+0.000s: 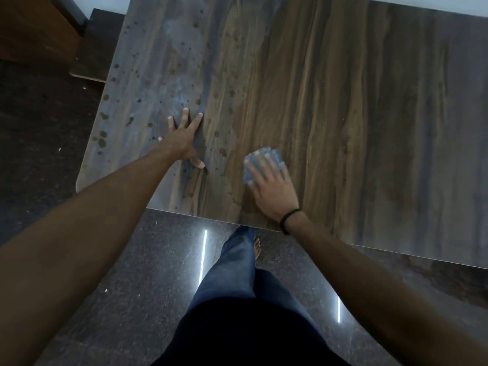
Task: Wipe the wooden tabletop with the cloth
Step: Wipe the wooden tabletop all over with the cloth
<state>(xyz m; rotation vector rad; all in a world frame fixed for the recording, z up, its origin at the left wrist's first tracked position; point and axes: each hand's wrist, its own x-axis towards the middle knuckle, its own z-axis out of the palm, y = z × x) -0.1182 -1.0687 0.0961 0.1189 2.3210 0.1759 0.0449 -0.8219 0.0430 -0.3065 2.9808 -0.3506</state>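
Wooden tabletop [343,114]: grain clean on R portion, dusty film w/ dark droplet spots [182,62] across L portion. We judge wiping is mid-pass, maybe half done. Left hand [184,140]: flat on the wood, fingers spread wide, holding nothing, prob. bracing. Right hand [272,186]: palm down, fingers splayed over cloth [260,161], pressing it to the top near front edge, just R of the spots. Black band [289,217] on that wrist. Next move, in our view: sweep cloth L into spotted zone w/ firm pressure; left hand must clear the path.
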